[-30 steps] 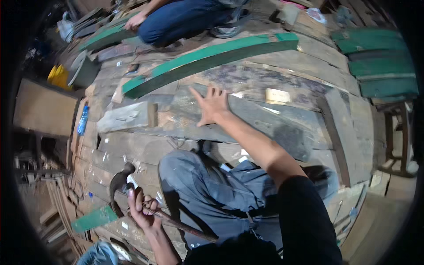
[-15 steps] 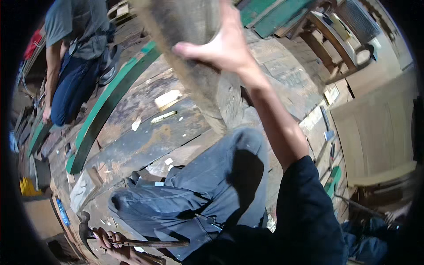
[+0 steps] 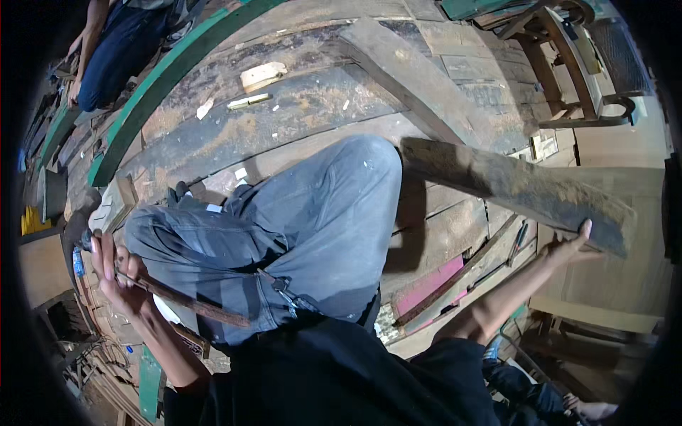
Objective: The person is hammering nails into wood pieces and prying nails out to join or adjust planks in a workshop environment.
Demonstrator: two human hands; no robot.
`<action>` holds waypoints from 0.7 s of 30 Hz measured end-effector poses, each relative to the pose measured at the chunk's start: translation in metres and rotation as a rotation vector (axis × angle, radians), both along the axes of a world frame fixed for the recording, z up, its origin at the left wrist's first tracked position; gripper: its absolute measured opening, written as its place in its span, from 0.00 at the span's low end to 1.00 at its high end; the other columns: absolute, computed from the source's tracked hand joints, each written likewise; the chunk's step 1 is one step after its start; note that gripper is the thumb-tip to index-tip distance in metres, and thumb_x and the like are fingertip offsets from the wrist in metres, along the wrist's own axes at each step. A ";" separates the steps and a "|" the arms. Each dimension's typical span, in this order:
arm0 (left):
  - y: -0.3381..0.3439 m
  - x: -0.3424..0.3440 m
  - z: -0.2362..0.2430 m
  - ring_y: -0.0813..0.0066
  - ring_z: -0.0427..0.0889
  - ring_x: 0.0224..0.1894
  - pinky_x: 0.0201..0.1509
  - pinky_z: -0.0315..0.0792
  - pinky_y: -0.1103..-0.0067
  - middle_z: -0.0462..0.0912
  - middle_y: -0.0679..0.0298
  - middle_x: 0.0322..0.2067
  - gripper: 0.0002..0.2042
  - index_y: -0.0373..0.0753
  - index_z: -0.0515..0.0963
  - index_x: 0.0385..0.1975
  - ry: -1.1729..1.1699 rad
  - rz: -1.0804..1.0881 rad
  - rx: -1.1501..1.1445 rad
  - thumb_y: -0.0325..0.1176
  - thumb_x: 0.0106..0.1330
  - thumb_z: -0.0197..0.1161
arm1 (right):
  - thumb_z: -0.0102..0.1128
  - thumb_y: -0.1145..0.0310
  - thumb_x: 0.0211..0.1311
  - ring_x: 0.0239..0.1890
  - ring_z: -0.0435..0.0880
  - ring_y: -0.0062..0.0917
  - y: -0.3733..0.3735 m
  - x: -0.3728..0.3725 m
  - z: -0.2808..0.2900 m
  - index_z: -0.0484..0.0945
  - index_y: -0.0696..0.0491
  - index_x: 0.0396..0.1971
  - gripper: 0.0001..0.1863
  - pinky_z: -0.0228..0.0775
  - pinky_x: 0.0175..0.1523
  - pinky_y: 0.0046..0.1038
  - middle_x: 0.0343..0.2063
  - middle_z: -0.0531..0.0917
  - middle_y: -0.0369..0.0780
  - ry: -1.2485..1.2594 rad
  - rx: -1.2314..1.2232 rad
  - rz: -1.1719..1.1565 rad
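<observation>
My left hand (image 3: 122, 280) is closed around the wooden handle of a claw hammer (image 3: 195, 305) beside my left knee; its dark head points up and away. Far out to the right, my right hand (image 3: 568, 248) grips the end of a thick, weathered wooden beam (image 3: 511, 181), thumb along its edge. The beam slants from beside my right knee toward the right, its far side stained brown. My fingers under the beam are partly hidden. My legs (image 3: 305, 206) are folded between the two hands.
A grey plank (image 3: 405, 78) lies on the board floor ahead. Small wood offcuts (image 3: 263, 74) are scattered nearby. A curved green timber (image 3: 177, 64) runs at left, with a kneeling person (image 3: 128, 53) beyond. At right are a wooden frame (image 3: 568, 64) and a pale panel (image 3: 611, 277).
My right hand has swung the beam from upright in front of me down to the right. My left hand has lifted with the hammer. The view has shifted.
</observation>
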State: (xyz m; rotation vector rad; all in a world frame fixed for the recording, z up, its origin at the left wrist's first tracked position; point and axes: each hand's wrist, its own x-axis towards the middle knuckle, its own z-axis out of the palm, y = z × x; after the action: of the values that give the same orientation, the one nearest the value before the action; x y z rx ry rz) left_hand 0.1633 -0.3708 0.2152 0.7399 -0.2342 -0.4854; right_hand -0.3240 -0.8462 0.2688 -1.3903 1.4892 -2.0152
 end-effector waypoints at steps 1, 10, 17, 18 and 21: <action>0.000 -0.002 -0.001 0.87 0.54 0.15 0.15 0.54 0.86 0.61 0.72 0.20 0.07 0.39 0.66 0.41 0.012 0.089 0.053 0.33 0.81 0.41 | 0.70 0.69 0.57 0.63 0.73 0.39 0.009 -0.007 0.007 0.27 0.46 0.76 0.62 0.70 0.66 0.46 0.66 0.65 0.55 0.004 0.007 -0.001; -0.019 -0.014 -0.006 0.86 0.56 0.17 0.18 0.55 0.86 0.61 0.71 0.22 0.07 0.37 0.66 0.46 0.036 -0.219 -0.142 0.33 0.81 0.42 | 0.84 0.51 0.43 0.69 0.66 0.42 -0.008 -0.086 0.020 0.46 0.59 0.74 0.66 0.60 0.73 0.44 0.72 0.58 0.52 0.595 -0.139 -0.318; -0.006 -0.010 -0.020 0.85 0.54 0.15 0.15 0.54 0.86 0.60 0.72 0.21 0.08 0.38 0.66 0.42 0.008 -0.161 -0.079 0.33 0.82 0.41 | 0.80 0.34 0.33 0.67 0.65 0.54 -0.100 -0.129 0.026 0.47 0.44 0.77 0.71 0.61 0.69 0.49 0.68 0.65 0.54 0.658 0.249 -0.621; -0.005 -0.009 -0.022 0.85 0.53 0.15 0.14 0.53 0.86 0.60 0.72 0.21 0.08 0.38 0.66 0.40 0.006 -0.162 -0.076 0.33 0.82 0.41 | 0.78 0.31 0.32 0.68 0.63 0.54 -0.115 -0.125 0.024 0.47 0.41 0.77 0.72 0.60 0.69 0.49 0.68 0.65 0.56 0.662 0.283 -0.616; -0.009 -0.013 -0.022 0.86 0.55 0.15 0.14 0.54 0.87 0.62 0.72 0.21 0.10 0.39 0.65 0.37 0.025 -0.193 -0.066 0.34 0.82 0.41 | 0.78 0.30 0.29 0.68 0.58 0.60 -0.145 -0.093 0.023 0.44 0.22 0.75 0.70 0.52 0.67 0.62 0.68 0.53 0.64 0.549 0.527 -0.621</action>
State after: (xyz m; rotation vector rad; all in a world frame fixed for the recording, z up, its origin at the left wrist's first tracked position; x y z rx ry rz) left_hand 0.1507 -0.3797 0.1929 0.6496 -0.2990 -0.6669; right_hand -0.4173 -0.9913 0.2920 -1.4074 2.7209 -1.3385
